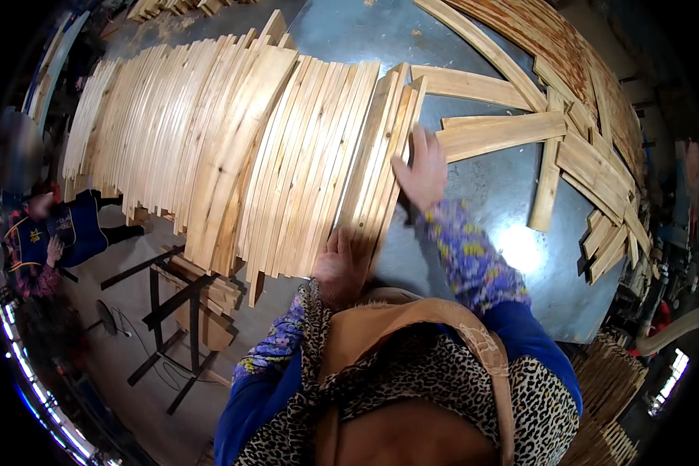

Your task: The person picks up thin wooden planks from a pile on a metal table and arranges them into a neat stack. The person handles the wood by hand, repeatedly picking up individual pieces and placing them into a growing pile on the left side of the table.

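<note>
A long row of narrow wooden boards [307, 155] stands on edge, packed side by side, across the left and middle of the metal table. My left hand [339, 268] rests at the near ends of the boards at the row's right end, its visible fingers stretched out against the wood. My right hand [425, 171] is beside the outermost board [400, 147], fingers extended and thumb apart, closed round nothing. One wider board [245, 147] lies flat and slanted on top of the row. Part of my left hand's fingers is hard to make out.
Loose boards [501, 136] lie scattered at the right of the blue-grey table [489, 182], with short pieces [606, 245] along its right edge. A dark metal stand [171, 318] holds wood at lower left. Another person [54, 233] in a dark apron stands at far left.
</note>
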Motion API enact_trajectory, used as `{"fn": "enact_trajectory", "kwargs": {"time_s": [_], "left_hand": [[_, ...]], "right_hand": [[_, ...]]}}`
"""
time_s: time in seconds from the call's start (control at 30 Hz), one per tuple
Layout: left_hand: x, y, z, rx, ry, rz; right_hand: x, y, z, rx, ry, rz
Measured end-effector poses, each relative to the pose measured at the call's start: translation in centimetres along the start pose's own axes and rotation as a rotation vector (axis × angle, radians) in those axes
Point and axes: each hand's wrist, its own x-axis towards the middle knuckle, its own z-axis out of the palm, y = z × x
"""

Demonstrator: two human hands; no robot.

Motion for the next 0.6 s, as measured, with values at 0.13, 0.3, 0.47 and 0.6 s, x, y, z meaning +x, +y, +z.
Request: {"fn": "enact_trajectory", "kwargs": {"time_s": [0.13, 0.3, 0.47, 0.6], "left_hand": [[0.3, 0.4, -0.3, -0.038, -0.067, -0.087], [0.8, -0.8, 0.7, -0.031, 0.016, -0.154], [0.8, -3.5, 1.2, -0.137, 0.038, -0.103], [3.2, 4.5, -7.8, -0.134, 0.19, 0.117]], "right_hand": [[12.3, 2.4, 1.3, -0.411, -0.093, -0.2], [19.7, -0.7, -0.5, -0.462, -0.401, -0.027], [14.5, -6.0, -4.3, 0.446, -0.234, 0.316], [5.7, -10.2, -1.3, 0.638, -0.211, 0.393]]}}
